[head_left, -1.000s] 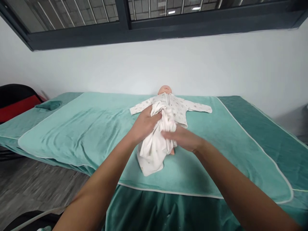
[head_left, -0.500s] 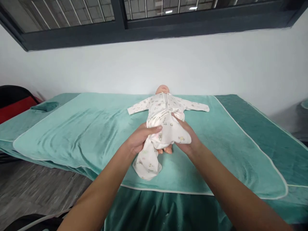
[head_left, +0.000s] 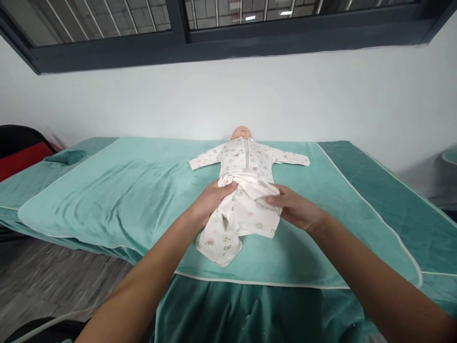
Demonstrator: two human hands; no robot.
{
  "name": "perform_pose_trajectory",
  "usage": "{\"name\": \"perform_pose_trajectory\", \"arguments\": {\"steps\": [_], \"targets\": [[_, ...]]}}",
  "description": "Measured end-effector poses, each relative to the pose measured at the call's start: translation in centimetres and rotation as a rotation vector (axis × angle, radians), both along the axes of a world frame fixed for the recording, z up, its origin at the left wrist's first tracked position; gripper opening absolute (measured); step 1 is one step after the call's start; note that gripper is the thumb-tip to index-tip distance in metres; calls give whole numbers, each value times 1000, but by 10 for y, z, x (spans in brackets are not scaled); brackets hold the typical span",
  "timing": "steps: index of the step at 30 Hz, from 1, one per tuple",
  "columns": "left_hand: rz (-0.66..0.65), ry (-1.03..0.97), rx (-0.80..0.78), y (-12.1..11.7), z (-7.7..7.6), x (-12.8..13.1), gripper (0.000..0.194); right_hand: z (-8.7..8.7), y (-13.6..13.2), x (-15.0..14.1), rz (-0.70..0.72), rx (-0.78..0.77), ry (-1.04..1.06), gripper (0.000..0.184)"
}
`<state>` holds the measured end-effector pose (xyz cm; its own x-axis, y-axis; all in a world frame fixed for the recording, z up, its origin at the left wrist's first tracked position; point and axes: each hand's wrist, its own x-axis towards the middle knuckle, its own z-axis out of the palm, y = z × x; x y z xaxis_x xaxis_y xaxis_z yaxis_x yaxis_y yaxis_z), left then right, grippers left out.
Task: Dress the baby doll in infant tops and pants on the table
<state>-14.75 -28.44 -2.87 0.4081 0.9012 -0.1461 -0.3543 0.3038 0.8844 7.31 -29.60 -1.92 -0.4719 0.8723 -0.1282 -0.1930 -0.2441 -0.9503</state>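
Note:
A baby doll lies on its back, its head toward the wall, dressed in a white printed baby outfit with both sleeves spread sideways. Over its lower body lies the outfit's loose white lower cloth, two leg-like parts hanging toward me; the doll's feet are hidden. My left hand grips the cloth's left edge, thumb on top. On the other side my right hand pinches the right edge between thumb and fingers.
A light green blanket with a pale border covers the darker green bed cover. Behind the bed is a white wall below a dark window frame. A black and red item stands at the far left.
My right hand has come out from beneath the cloth and moved right. The right leg part now hangs down flatter, covering the doll's feet that showed before. My left hand stays nearly in place.

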Motion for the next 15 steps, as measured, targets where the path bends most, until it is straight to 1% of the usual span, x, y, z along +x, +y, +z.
{"name": "perform_pose_trajectory", "arguments": {"steps": [2, 4, 6, 8, 10, 11, 13, 15], "targets": [[-18, 133, 47, 2, -4, 0, 51, -10, -6, 4, 69, -52, -88, 46], [-59, 282, 113, 3, -8, 2, 44, -25, -16, 4, 63, -112, -117, 47], [-84, 481, 221, 3, -13, 5, 38, -40, -26, -1, 0, -177, -124, 45], [-91, 756, 344, 1, -16, 10, 33, -54, -34, -7, -99, -231, -141, 39], [-114, 1022, 458, -1, -18, 14, 26, -64, -40, -14, -202, -252, -161, 35], [-138, 1113, 506, -3, -18, 16, 24, -68, -41, -17, -243, -250, -169, 33], [-180, 1197, 580, -6, -17, 19, 20, -71, -43, -22, -298, -232, -179, 30], [-195, 1211, 607, -10, -15, 21, 18, -73, -45, -25, -330, -211, -184, 30]]}}
